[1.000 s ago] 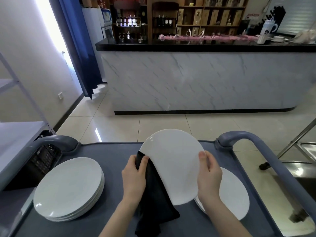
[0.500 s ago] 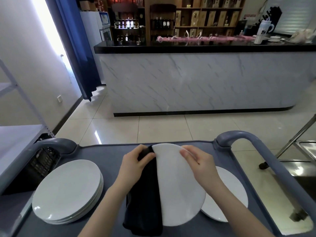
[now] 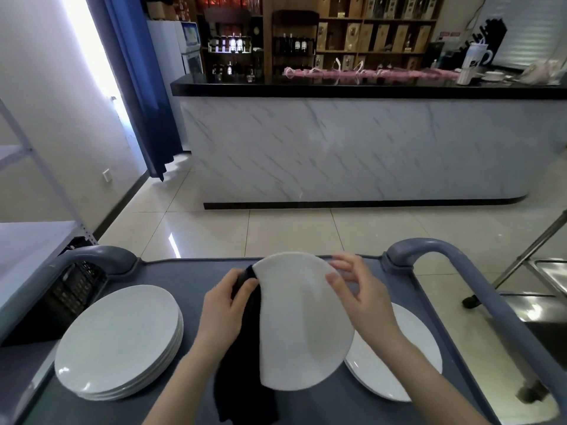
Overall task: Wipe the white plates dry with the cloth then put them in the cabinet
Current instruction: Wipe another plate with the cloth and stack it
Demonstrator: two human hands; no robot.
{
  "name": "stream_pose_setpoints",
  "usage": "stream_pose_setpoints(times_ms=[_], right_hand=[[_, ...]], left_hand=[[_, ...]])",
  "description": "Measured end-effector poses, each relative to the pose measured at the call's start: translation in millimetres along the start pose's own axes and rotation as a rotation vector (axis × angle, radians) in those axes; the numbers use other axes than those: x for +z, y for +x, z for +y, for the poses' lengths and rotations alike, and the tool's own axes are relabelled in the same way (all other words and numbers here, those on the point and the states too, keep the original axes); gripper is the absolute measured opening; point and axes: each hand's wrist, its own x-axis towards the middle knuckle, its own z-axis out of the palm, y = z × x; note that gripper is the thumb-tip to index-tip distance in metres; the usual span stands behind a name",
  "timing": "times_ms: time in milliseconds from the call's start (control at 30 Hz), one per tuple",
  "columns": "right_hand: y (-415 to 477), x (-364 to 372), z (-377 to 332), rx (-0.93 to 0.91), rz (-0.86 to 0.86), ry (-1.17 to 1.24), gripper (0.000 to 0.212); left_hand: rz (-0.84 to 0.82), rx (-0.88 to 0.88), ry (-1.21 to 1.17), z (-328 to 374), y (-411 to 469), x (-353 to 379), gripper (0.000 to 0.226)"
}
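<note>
1. A grey cart filled the bottom of the frame. Its flat worktop (image 3: 184,274) had a raised edge, and a curved grey handle (image 3: 445,250) rose at each far corner.
2. Beyond the cart lay a pale tiled floor (image 3: 291,231). A bar counter (image 3: 352,148) with a marble-patterned front and a black top ran across the middle of the frame.
3. Wooden shelves (image 3: 368,35) with bottles and boxes stood behind the counter at the top. A blue curtain (image 3: 138,72) hung at the upper left beside a strip of bright daylight.
4. A white rack (image 3: 30,240) showed at the left edge, with a dark crate (image 3: 76,289) just beside the cart's left handle.
5. The left hand (image 3: 227,305), at lower centre, had its grip clamped on a black cloth (image 3: 245,363). Its fingers curled round the cloth and pressed it to the left rim of a white plate (image 3: 300,326). The rest of the cloth hung down toward the bottom of the frame.
6. The right hand (image 3: 359,292), right of centre and slightly blurred, had its grip closed on the plate's upper right rim. The thumb lay on the near face and the fingers curled over the edge.
7. The plate was held tilted above the middle of the worktop, between the two hands.
8. A stack of plates (image 3: 119,342) sat on the worktop at lower left. A second plate (image 3: 408,357) lay flat at lower right, partly hidden by the held plate and the right forearm.
</note>
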Motion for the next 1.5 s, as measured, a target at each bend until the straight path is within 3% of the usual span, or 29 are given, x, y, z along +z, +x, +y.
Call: stream_pose_setpoints(times_ms=[100, 200, 400, 533, 633, 800, 933, 1033, 1200, 1333, 1400, 1500], right_hand=[[21, -2, -12, -0.076, -0.302, -0.288, 0.039], [28, 1, -12, -0.037, -0.347, -0.188, 0.024], [12, 13, -2, 0.002, -0.1, 0.033, 0.025], [-3, 25, 0, 0.217, 0.283, 0.262, 0.034], [-11, 42, 3, 0.371, 0.406, 0.381, 0.033], [-4, 24, 4, 0.202, 0.266, 0.276, 0.03], [9, 8, -4, 0.011, -0.067, 0.076, 0.024], [13, 11, -9, -0.028, -0.239, -0.016, 0.02], [6, 16, -6, 0.019, 0.003, 0.098, 0.022], [-7, 35, -5, 0.263, 0.367, 0.312, 0.028], [-14, 43, -2, 0.289, 0.399, 0.319, 0.028], [-17, 34, 6, 0.222, 0.261, 0.237, 0.023]], left_hand=[[-0.17, 0.087, 0.074, 12, 7, 3, 0.014], [-0.193, 0.103, 0.068, 14, 7, 9, 0.018], [-0.067, -0.014, 0.009, 2, -3, 14, 0.027], [0.173, -0.226, -0.143, -8, -14, 20, 0.016], [0.315, -0.343, -0.209, -10, -29, 33, 0.02], [0.147, -0.203, -0.173, -12, -16, 16, 0.013], [-0.082, 0.009, -0.018, -1, 4, 5, 0.016], [-0.236, 0.051, 0.059, 5, 9, 10, 0.02], [-0.022, -0.002, 0.013, 0, 10, 11, 0.028], [0.21, -0.273, -0.165, -12, -8, 22, 0.027], [0.26, -0.326, -0.211, -16, -19, 28, 0.028], [0.245, -0.286, -0.248, -18, -24, 20, 0.021]])
